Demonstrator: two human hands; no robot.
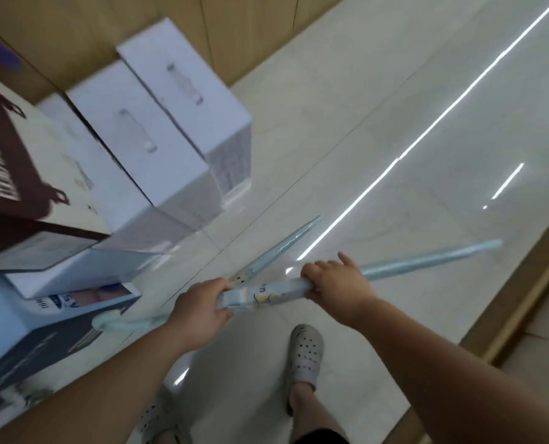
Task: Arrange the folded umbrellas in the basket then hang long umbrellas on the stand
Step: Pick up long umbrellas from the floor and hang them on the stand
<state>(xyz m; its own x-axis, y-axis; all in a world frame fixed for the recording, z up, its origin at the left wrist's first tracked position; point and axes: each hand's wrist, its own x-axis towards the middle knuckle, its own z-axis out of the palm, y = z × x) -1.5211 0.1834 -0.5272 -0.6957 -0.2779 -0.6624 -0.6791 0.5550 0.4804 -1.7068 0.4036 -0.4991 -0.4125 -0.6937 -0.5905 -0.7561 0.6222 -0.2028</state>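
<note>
A glossy pale tiled floor [395, 123] fills most of the view, with a long white streak of reflected light [427, 133] running across it. Three white cardboard boxes with slotted carry handles stand side by side on the left, against a light wooden panelled wall [234, 27]: the far one [183, 88], the middle one [132, 129] and a blurred near one [71, 149]. Nearer sit a dark brown and white printed box [13, 174] and a pale blue printed carton [20, 318]. A wooden edge strip [523, 290] borders the floor on the right. Two grey perforated clogs [305, 350] [158, 418] stand on the tiles.
</note>
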